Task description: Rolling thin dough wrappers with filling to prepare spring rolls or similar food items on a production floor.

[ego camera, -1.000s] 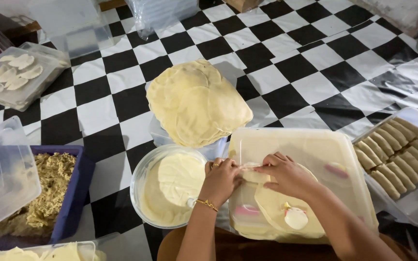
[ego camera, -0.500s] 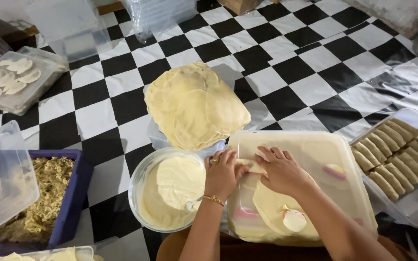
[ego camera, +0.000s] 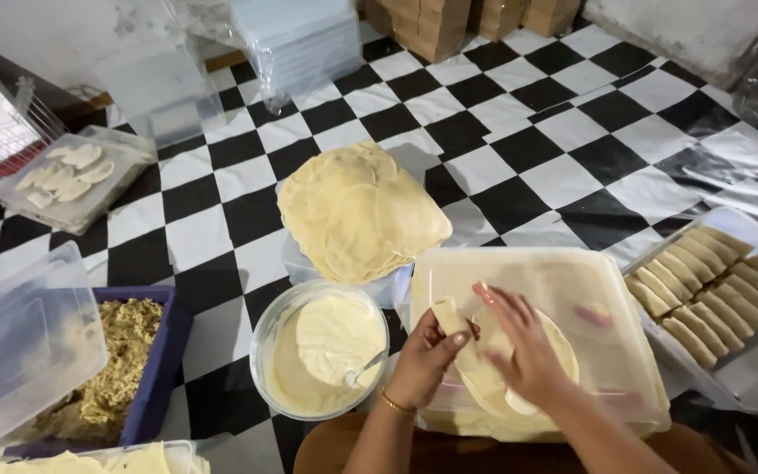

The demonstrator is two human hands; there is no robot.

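Work surface: an upturned translucent plastic lid resting over the person's lap, on a black-and-white checkered floor; no table is in view.
Thing in hand: a pale round wrapper lying flat on the lid, with its left edge folded up into a small roll.
Left hand: fingers curled around the roll from the left side, thumb pressing on its near end; closed on the roll.
Right hand: palm down on the flat part of the wrapper, fingers spread and nearly straight, pinning it to the lid; it grips nothing.
Long axis of roll: runs from the near-right end away to the far-left, slightly tilted against the lid's front edge.
Key relation: the unrolled part of the wrapper lies to the right of the roll, under the right hand; the left hand is the nearer one to the roll and touches it, the right hand sits just beside it.
Nearby left: a bowl of pale batter with a spoon, just beside the lid.
Behind: a stack of plain wrappers, near the lid's far edge.
Far right: a tray of finished rolls, set in rows.
Far left: a blue tub of shredded filling, well apart from both hands.
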